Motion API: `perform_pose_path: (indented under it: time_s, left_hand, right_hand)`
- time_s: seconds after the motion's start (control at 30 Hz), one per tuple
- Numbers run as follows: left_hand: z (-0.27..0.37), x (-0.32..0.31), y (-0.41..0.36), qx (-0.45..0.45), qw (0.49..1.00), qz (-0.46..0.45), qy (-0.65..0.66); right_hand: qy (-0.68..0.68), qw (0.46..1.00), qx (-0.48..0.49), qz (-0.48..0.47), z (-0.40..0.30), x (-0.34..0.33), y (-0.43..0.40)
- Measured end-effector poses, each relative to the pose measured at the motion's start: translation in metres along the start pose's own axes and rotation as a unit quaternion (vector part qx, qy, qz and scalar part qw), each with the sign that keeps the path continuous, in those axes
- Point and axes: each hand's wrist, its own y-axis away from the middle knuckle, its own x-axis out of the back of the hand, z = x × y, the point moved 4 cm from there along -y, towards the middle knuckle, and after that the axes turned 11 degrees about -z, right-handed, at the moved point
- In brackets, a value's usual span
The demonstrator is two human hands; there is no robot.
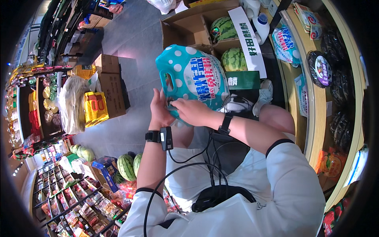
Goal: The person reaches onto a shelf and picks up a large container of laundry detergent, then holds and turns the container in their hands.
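A plump teal laundry-powder pouch point(204, 80) with white dots and large printed writing is held up in front of me, tilted sideways. Its cut-out carry handle point(169, 83) faces left. My left hand point(160, 108) supports the pouch's lower left corner, palm turned up, with some fingers hidden by the pouch. Thumb and fingers of my right hand point(192, 112) pinch that same corner, close to the left palm. Exactly what they grip there is too small to tell.
Beyond the pouch stands a divided cardboard box point(185, 29) holding watermelons point(234, 59). On the right runs a wooden shelf point(315, 124) with similar pouches point(285, 44). A carton point(111, 86) with bags on it stands left. Dark cables point(213, 160) hang across my lap.
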Motion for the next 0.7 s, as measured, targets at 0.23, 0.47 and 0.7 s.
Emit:
perform_pose_path:
  time_s: [0.23, 0.47, 0.7]
  left_hand:
    - [0.003, 0.013, 0.004, -0.012, 1.000, 0.003, -0.027]
    - [0.000, -0.001, -0.002, -0.037, 0.998, -0.004, -0.054]
    - [-0.003, 0.015, -0.006, -0.041, 0.997, 0.016, -0.067]
  right_hand:
    - [-0.131, 0.988, 0.004, -0.082, 0.006, 0.017, 0.000]
    - [-0.069, 0.959, -0.069, 0.265, 0.045, 0.068, -0.049]
    - [0.038, 0.982, -0.121, 0.136, 0.042, 0.033, -0.056]
